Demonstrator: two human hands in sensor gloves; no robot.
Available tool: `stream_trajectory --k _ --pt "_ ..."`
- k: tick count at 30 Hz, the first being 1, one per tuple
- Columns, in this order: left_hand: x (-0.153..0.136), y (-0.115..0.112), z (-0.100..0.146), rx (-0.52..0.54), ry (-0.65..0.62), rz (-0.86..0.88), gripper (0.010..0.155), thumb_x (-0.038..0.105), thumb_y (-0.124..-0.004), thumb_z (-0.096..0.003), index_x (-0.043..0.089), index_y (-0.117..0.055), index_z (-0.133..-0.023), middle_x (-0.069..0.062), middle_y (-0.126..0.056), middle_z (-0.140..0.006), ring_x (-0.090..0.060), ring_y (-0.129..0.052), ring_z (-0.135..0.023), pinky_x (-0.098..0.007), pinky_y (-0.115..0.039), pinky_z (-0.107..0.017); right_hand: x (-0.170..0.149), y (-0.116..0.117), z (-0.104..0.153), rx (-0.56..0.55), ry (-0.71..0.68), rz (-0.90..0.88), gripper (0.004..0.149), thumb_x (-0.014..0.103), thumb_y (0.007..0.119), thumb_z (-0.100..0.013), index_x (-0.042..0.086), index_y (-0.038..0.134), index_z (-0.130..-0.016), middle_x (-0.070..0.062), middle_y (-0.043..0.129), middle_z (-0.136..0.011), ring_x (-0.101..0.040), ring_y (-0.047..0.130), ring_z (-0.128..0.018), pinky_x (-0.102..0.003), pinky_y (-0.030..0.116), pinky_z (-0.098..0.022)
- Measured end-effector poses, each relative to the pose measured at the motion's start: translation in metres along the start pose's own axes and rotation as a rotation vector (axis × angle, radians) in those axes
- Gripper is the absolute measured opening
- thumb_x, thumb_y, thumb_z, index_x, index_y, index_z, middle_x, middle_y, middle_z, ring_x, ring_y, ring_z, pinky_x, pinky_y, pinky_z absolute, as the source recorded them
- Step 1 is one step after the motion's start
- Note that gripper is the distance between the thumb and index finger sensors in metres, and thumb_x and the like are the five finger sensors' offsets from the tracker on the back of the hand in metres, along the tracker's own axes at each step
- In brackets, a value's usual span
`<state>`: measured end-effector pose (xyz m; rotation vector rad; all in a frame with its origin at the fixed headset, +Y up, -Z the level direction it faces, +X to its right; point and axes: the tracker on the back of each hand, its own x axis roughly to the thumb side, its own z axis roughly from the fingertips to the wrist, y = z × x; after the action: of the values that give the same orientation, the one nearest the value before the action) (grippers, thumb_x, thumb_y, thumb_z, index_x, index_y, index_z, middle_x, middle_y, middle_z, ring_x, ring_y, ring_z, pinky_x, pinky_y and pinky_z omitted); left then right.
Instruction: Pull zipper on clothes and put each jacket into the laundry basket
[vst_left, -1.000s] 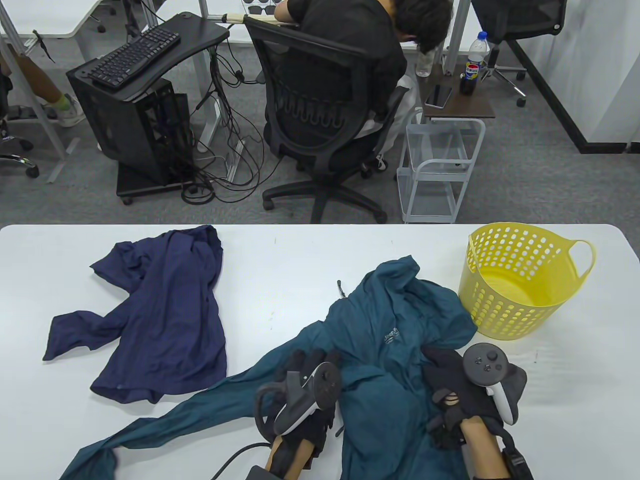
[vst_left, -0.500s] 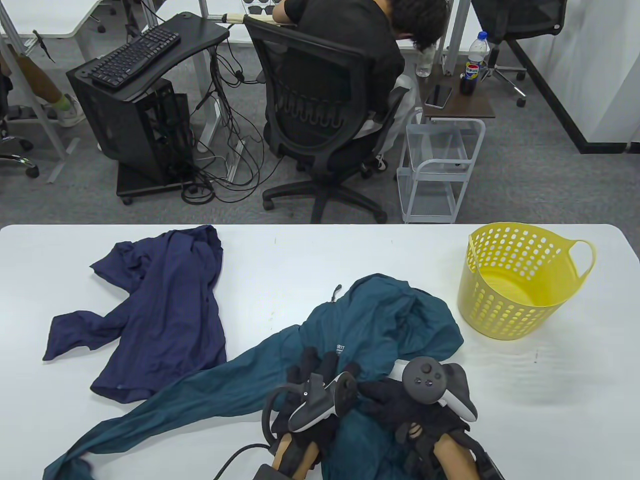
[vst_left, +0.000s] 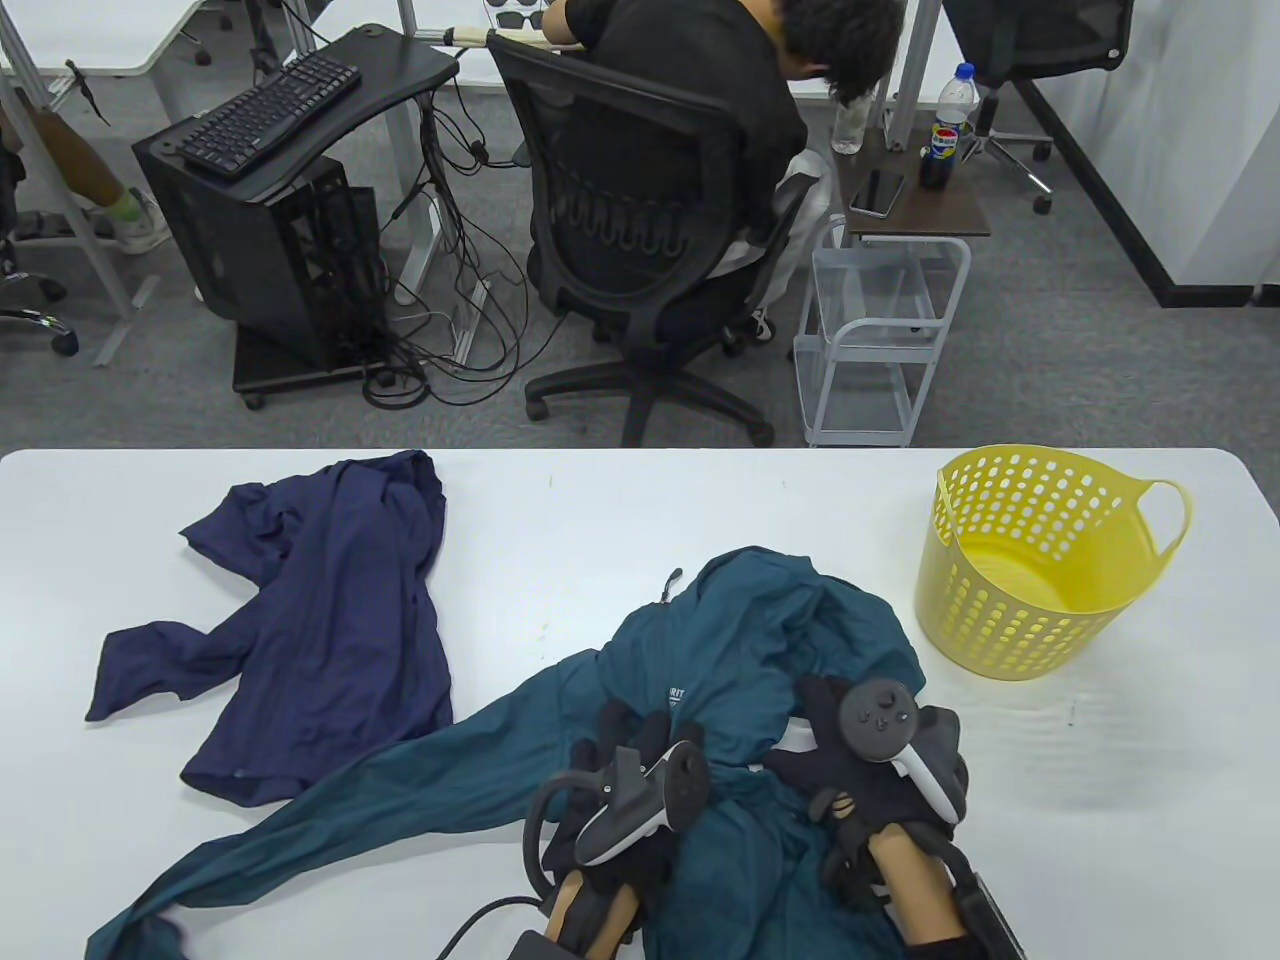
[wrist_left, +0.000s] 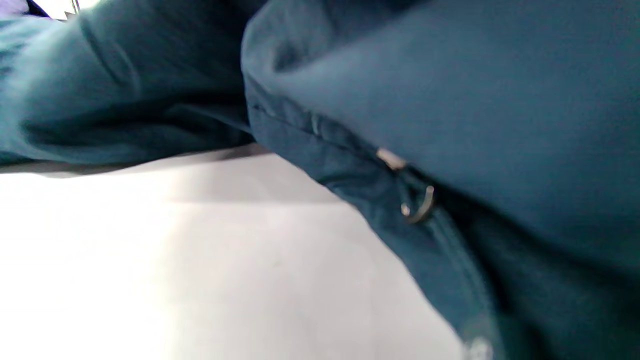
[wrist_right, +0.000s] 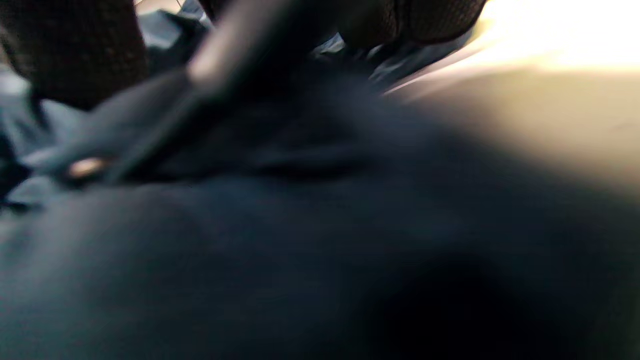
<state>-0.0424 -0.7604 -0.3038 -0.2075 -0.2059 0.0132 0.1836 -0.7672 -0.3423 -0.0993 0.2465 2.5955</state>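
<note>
On the left of the white table a navy jacket lies crumpled and flat, well apart from both hands. Right of it, a teal jacket is bunched at the near edge, one sleeve trailing off toward the near left corner and a small zipper pull poking out at its far side. The left hand rests on top of the teal cloth with its fingers laid forward over the fabric; whether they pinch any of it I cannot tell. The left wrist view shows a teal seam with a small metal ring hanging just above the tabletop. Just beside it, the right hand also sits on the teal jacket, its fingers buried in the folds, so its grip cannot be made out; the right wrist view is dark and blurred. At the far right stands the yellow laundry basket, upright, near the teal jacket but not touching it, with no clothing inside
</note>
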Motion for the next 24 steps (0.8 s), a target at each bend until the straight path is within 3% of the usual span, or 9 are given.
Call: stream_trajectory --k 2,4,7,11,14,17,20,22,24 --pt "-0.001 0.001 0.001 0.005 -0.001 0.004 0.062 0.037 -0.060 -0.0447 0.047 -0.038 -0.102 0.013 -0.041 -0.118 -0.035 -0.027 -0.108 -0.060 -0.042 -0.073 0.006 0.003 -0.003 -0.026 0.010 -0.013 0.068 0.052 0.087 -0.045 0.036 0.062 -0.106 0.003 0.055 -0.117 -0.041 0.051 -0.103 -0.058 0.054 -0.072" --pt "-0.002 0.002 0.002 0.011 -0.004 0.004 0.062 0.038 -0.060 -0.0447 0.048 -0.039 -0.102 0.012 -0.041 -0.118 -0.035 -0.027 -0.108 -0.060 -0.042 -0.073 0.009 0.002 -0.003 -0.141 -0.005 -0.011 0.039 0.045 0.089 -0.045 0.040 0.089 -0.083 0.010 0.082 -0.100 -0.037 0.068 -0.097 -0.056 0.061 -0.069" --pt "-0.004 0.004 0.004 0.019 -0.003 0.012 0.061 0.038 -0.060 -0.0447 0.050 -0.040 -0.102 0.011 -0.042 -0.118 -0.036 -0.027 -0.108 -0.060 -0.042 -0.073 0.008 -0.008 0.002 -0.185 -0.034 -0.038 0.037 0.047 0.086 -0.046 0.039 0.087 -0.082 0.009 0.086 -0.092 -0.033 0.076 -0.092 -0.054 0.065 -0.067" --pt "-0.003 0.008 0.006 0.034 0.009 0.017 0.060 0.038 -0.060 -0.0447 0.053 -0.042 -0.101 0.009 -0.042 -0.118 -0.036 -0.028 -0.108 -0.060 -0.043 -0.073 0.003 -0.030 0.014 -0.202 -0.111 -0.289 0.038 0.044 0.082 -0.049 0.036 0.079 -0.087 0.004 0.087 -0.099 -0.040 0.076 -0.094 -0.059 0.065 -0.066" --pt "-0.002 0.018 0.009 0.072 -0.001 0.052 0.060 0.040 -0.059 -0.0446 0.054 -0.042 -0.100 0.010 -0.043 -0.118 -0.036 -0.030 -0.108 -0.060 -0.044 -0.073 0.004 -0.041 0.024 -0.246 -0.157 -0.376 0.039 0.041 0.083 -0.049 0.035 0.078 -0.087 0.005 0.097 -0.088 -0.032 0.089 -0.085 -0.058 0.068 -0.064" --pt "-0.005 0.044 0.023 0.194 -0.022 0.223 0.061 0.052 -0.060 -0.0436 0.050 -0.045 -0.102 0.011 -0.048 -0.118 -0.036 -0.035 -0.109 -0.059 -0.048 -0.073 0.012 -0.049 0.033 -0.300 -0.224 -0.389 0.040 0.040 0.084 -0.049 0.038 0.077 -0.088 0.008 0.096 -0.080 -0.028 0.090 -0.080 -0.059 0.066 -0.065" --pt "0.007 0.066 0.037 0.342 -0.091 0.410 0.076 0.068 -0.067 -0.0364 0.043 -0.047 -0.106 0.008 -0.051 -0.119 -0.038 -0.036 -0.109 -0.063 -0.048 -0.072 0.021 -0.053 0.039 -0.295 -0.307 -0.402 0.040 0.040 0.084 -0.049 0.040 0.079 -0.088 0.009 0.094 -0.079 -0.026 0.088 -0.081 -0.061 0.063 -0.067" --pt "0.020 0.073 0.035 0.373 -0.076 0.335 0.083 0.074 -0.069 -0.0317 0.038 -0.054 -0.105 0.008 -0.054 -0.118 -0.039 -0.037 -0.110 -0.063 -0.049 -0.072 0.027 -0.053 0.043 -0.262 -0.372 -0.436 0.039 0.040 0.084 -0.049 0.040 0.080 -0.088 0.009 0.092 -0.080 -0.027 0.085 -0.083 -0.064 0.060 -0.068" --pt "0.032 0.072 0.027 0.391 0.012 0.153 0.079 0.074 -0.071 -0.0313 0.040 -0.059 -0.102 0.012 -0.061 -0.115 -0.037 -0.044 -0.109 -0.060 -0.054 -0.072 0.032 -0.052 0.047 -0.207 -0.459 -0.464 0.040 0.038 0.084 -0.049 0.039 0.082 -0.089 0.008 0.092 -0.081 -0.028 0.083 -0.084 -0.065 0.058 -0.069"
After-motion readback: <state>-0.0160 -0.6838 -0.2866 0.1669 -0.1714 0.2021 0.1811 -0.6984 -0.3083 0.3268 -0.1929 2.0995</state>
